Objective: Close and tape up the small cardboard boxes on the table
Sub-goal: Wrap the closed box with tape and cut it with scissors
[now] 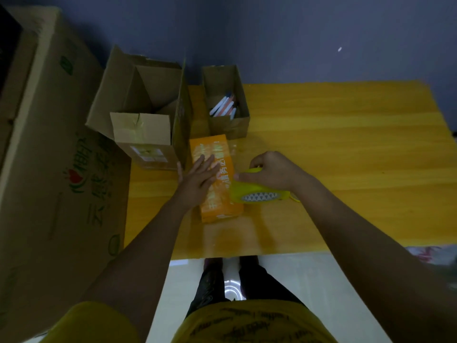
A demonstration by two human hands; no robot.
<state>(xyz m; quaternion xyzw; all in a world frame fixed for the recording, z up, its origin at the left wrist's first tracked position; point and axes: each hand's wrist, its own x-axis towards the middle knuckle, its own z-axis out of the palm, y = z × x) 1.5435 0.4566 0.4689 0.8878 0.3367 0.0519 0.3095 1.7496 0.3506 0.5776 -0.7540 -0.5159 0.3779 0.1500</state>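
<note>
Flat left hand (197,177) on glossy orange box (215,179), yellow tape dispenser (257,193) alongside.

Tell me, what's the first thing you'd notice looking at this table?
The orange box in the middle of the yellow table, with the left hand pressing flat on its top. Right beside it, the right hand grips a yellow tape dispenser with jagged teeth. Behind them stands an open brown box of pens.

Glossy yellow wooden table (333,149), orange printed box (217,179) lying closed near its left front, open brown cardboard box (146,115) at left rear, small open box of pens (226,100) just beside it
</note>
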